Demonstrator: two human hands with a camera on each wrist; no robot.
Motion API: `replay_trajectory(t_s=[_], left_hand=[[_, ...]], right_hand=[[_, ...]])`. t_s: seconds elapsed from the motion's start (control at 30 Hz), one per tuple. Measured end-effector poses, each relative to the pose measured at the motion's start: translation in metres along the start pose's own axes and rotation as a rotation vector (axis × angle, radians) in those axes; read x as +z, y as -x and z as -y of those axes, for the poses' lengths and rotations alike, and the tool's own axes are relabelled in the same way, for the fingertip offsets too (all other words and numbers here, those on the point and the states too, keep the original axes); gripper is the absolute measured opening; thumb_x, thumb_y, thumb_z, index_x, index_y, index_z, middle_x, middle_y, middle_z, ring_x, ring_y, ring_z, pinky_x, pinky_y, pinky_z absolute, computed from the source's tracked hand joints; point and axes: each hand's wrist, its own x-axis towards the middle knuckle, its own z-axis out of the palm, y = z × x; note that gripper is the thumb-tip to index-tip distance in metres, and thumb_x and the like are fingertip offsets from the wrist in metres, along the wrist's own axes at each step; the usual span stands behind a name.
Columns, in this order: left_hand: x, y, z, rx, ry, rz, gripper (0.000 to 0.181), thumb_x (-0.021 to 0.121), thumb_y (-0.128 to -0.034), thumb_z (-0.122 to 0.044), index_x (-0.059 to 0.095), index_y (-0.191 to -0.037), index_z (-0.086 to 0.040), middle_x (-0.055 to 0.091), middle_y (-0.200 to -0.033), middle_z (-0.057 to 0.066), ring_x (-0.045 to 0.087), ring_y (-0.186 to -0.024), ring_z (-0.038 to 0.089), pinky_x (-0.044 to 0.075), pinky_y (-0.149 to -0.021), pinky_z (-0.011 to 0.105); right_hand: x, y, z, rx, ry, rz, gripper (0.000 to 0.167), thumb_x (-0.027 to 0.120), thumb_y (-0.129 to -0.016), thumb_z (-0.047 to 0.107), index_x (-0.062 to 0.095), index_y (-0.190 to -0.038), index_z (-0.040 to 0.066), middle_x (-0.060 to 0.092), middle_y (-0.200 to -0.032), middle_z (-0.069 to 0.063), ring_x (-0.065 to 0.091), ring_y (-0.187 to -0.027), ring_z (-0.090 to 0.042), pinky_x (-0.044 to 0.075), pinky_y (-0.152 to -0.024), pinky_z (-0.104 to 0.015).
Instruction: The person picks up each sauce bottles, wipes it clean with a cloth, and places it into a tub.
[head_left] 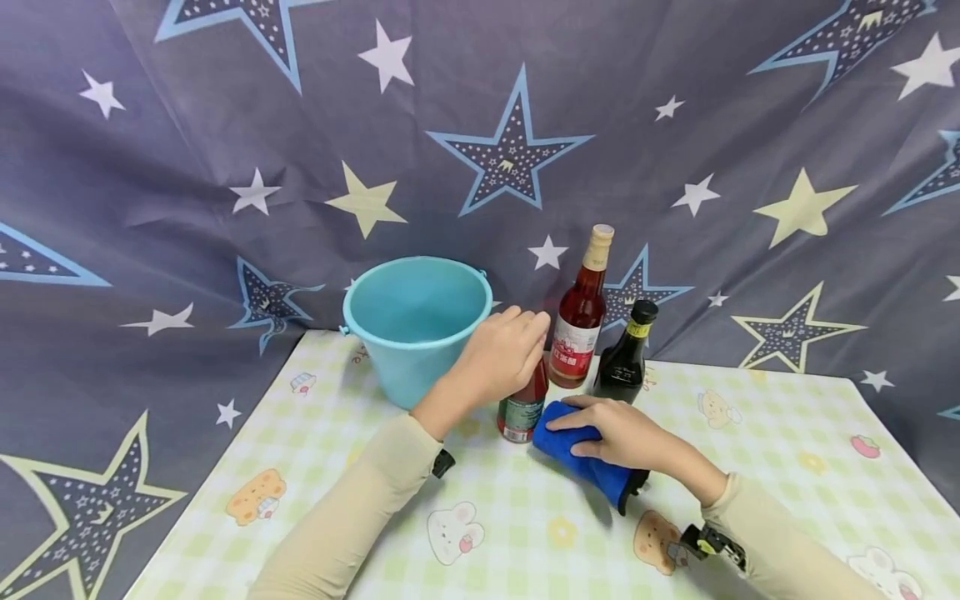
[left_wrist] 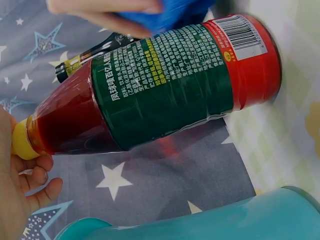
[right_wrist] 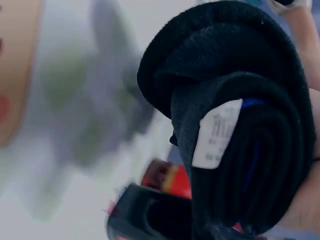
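Observation:
My left hand (head_left: 504, 354) grips the yellow cap of a red sauce bottle (left_wrist: 165, 90) with a green label. The bottle stands upright on the table, its top hidden by the hand in the head view. In my right hand (head_left: 618, 433) is a rolled blue cloth (head_left: 581, 454) with black edging, held beside the lower part of that bottle. The right wrist view shows the cloth's black end, with a white tag (right_wrist: 217, 134). Whether the cloth touches the bottle, I cannot tell.
A light blue bucket (head_left: 401, 375) stands left of the sauce bottle. Behind the hands are a tall vinegar bottle (head_left: 576, 333) with a red and white label and a dark bottle (head_left: 624, 358) with a black cap. A star-patterned curtain (head_left: 465, 242) hangs behind the checked tablecloth (head_left: 517, 533).

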Motion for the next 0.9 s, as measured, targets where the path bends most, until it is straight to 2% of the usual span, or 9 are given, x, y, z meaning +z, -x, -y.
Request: replay_trajectory(t_s=[0.2, 0.47, 0.73, 0.8, 0.9], left_hand=[[0.006, 0.007, -0.002, 0.002, 0.018, -0.042, 0.014, 0.044, -0.1045, -0.020, 0.052, -0.099, -0.010, 0.056, -0.080, 0.002, 0.053, -0.076, 0.023, 0.044, -0.064, 0.032], [0.005, 0.000, 0.000, -0.002, 0.043, -0.051, 0.017, 0.042, -0.1061, -0.020, 0.053, -0.100, -0.009, 0.055, -0.080, 0.003, 0.052, -0.077, 0.023, 0.044, -0.065, 0.033], [0.003, 0.001, -0.001, -0.011, 0.054, -0.015, 0.015, 0.044, -0.1065, -0.021, 0.054, -0.102, -0.010, 0.056, -0.082, 0.003, 0.052, -0.078, 0.023, 0.043, -0.066, 0.033], [0.003, 0.001, -0.002, -0.010, 0.051, -0.014, 0.016, 0.045, -0.1067, -0.021, 0.055, -0.104, -0.010, 0.057, -0.083, 0.003, 0.052, -0.079, 0.023, 0.044, -0.067, 0.033], [0.002, 0.002, -0.002, -0.016, 0.050, -0.010, 0.015, 0.046, -0.1064, -0.021, 0.055, -0.105, -0.010, 0.058, -0.084, 0.002, 0.052, -0.079, 0.022, 0.044, -0.067, 0.033]], right_hand=[[-0.022, 0.011, -0.004, 0.032, -0.025, -0.131, 0.040, 0.074, -0.093, 0.013, 0.070, -0.132, 0.016, 0.053, -0.148, -0.027, 0.055, -0.133, -0.045, 0.051, -0.100, -0.057], [-0.055, 0.012, -0.006, 0.113, -0.178, -0.425, 0.044, 0.073, -0.094, 0.013, 0.065, -0.138, 0.015, 0.049, -0.152, -0.024, 0.050, -0.136, -0.048, 0.049, -0.099, -0.061], [-0.057, 0.000, 0.003, 0.221, -0.386, -0.645, 0.046, 0.073, -0.095, 0.017, 0.063, -0.140, 0.019, 0.048, -0.156, -0.014, 0.045, -0.143, -0.042, 0.042, -0.106, -0.067], [-0.056, -0.003, 0.005, 0.240, -0.411, -0.677, 0.047, 0.073, -0.095, 0.019, 0.063, -0.141, 0.020, 0.049, -0.155, -0.014, 0.044, -0.144, -0.041, 0.040, -0.107, -0.068], [-0.052, -0.009, 0.008, 0.252, -0.439, -0.682, 0.047, 0.073, -0.095, 0.020, 0.062, -0.142, 0.021, 0.049, -0.155, -0.013, 0.043, -0.145, -0.040, 0.038, -0.110, -0.068]])
